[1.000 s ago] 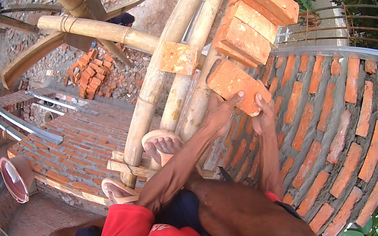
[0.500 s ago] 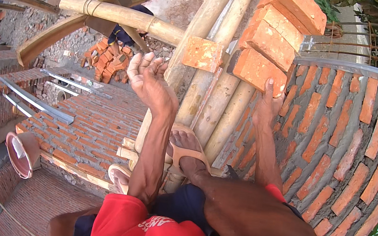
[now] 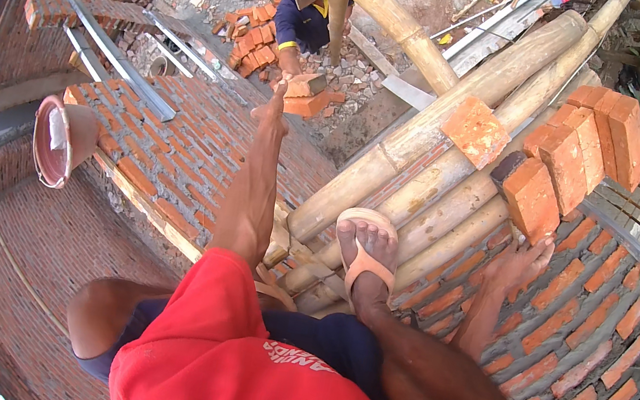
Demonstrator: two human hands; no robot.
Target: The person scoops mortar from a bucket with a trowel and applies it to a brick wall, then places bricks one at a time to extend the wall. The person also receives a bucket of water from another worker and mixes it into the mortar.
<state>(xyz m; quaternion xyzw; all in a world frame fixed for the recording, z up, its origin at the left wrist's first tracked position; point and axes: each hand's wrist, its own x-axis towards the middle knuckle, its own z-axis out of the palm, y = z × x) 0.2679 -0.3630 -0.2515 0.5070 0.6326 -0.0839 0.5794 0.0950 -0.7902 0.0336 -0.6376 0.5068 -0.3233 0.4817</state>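
My left hand (image 3: 271,111) reaches out over the brick wall, fingers stretched, beside two stacked bricks (image 3: 306,104) close to a co-worker's hand (image 3: 289,68). Whether my fingertips touch those bricks is unclear. My right hand (image 3: 517,263) is open, palm up and fingers spread, just below the nearest brick (image 3: 534,199) of a leaning row of orange bricks (image 3: 587,154); contact there is hard to judge. A single brick (image 3: 475,132) lies on the bamboo poles (image 3: 432,180), left of the row.
The co-worker (image 3: 301,25) is lower down by a brick pile (image 3: 254,43). Mortared brick walls (image 3: 178,144) run on both sides of the poles under my sandalled foot (image 3: 366,249). A pink bucket (image 3: 66,139) stands at left. A bamboo crosspiece (image 3: 382,21) crosses ahead.
My view has turned left. My right hand has come off the end brick of the row. My left hand has stretched toward the co-worker, whose arm and two bricks now show.
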